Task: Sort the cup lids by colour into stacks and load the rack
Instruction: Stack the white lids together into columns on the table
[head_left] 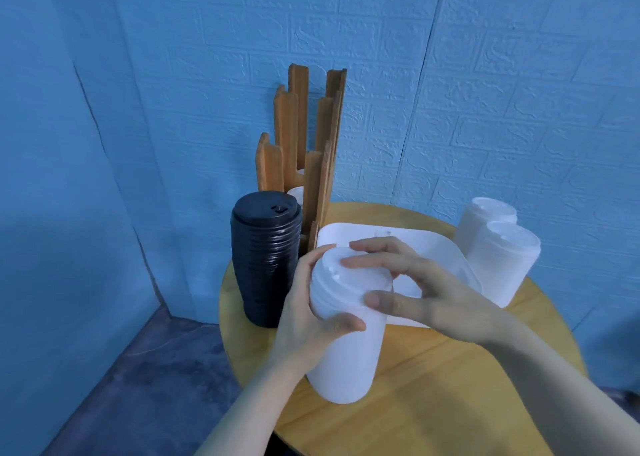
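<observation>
A tall stack of white lids (pixel 343 348) stands at the front middle of the round wooden table (pixel 450 386). My left hand (pixel 308 313) grips its upper side, thumb across the front. My right hand (pixel 412 282) holds the top of that stack, fingers curled over the uppermost lid. A tall stack of black lids (pixel 265 261) stands to the left. Behind it rises the wooden rack (pixel 301 136), with a white lid (pixel 297 194) showing low inside it. Two more white lid stacks (pixel 502 258) stand at the right.
A white tray (pixel 381 237) lies on the table behind my hands, partly hidden by them. The table's left edge drops to a dark floor (pixel 156 369). A blue brick-textured wall (pixel 450 91) closes in close behind the rack.
</observation>
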A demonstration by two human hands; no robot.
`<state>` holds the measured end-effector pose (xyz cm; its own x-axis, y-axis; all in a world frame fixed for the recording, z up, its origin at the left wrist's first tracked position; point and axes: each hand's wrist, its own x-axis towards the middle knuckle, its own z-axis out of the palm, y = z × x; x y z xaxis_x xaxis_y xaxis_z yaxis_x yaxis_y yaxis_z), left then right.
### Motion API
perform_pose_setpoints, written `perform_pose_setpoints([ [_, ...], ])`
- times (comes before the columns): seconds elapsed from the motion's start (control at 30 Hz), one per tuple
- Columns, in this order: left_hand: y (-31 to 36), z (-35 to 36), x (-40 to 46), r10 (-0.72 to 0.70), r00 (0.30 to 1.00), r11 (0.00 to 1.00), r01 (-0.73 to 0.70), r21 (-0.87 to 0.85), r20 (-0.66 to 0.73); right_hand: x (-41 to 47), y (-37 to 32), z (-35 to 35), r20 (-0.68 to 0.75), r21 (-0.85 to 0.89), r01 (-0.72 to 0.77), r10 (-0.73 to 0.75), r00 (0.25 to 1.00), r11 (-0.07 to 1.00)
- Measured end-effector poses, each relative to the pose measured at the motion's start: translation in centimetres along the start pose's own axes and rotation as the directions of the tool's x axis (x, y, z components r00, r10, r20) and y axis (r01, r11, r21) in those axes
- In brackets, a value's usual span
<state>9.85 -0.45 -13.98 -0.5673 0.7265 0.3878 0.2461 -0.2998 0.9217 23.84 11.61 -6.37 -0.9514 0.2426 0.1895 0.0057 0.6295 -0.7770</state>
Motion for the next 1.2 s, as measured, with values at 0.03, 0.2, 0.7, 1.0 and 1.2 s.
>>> perform_pose_setpoints([
  [0.03, -0.1, 0.0, 0.0, -0.002, 1.0, 1.0, 0.002, -0.004, 0.002, -0.1, 0.0, -0.1, -0.001, 0.018, -0.007, 0.007, 1.0, 1.0],
  [0.2, -0.3, 0.1, -0.2, -0.004, 1.0, 1.0, 0.004, 0.0, 0.001, 0.4, -0.9, 0.4, -0.068, -0.059, -0.034, 0.03, 0.997, 0.998],
  [0.7, 0.4, -0.7, -1.6, -0.042, 0.984, 0.998, 0.033, 0.05, 0.176, -2.9, 1.1, 5.5, -0.395, -0.021, 0.058, -0.062, 0.917, 0.998],
  [1.0, 0.0, -1.3, -2.6, -0.09, 0.917, 0.96, -0.024, 0.28, 0.388, -6.1, 4.0, 7.5, -0.474, 0.036, 0.045, -0.023, 0.88, 0.998],
  [1.2, -2.7, 0.3, -2.3, -0.169, 0.896, 0.951, 0.038, 0.308, 0.41, -7.2, 5.2, 6.3, -0.512, 0.111, -0.03, 0.082, 0.855, 0.993],
])
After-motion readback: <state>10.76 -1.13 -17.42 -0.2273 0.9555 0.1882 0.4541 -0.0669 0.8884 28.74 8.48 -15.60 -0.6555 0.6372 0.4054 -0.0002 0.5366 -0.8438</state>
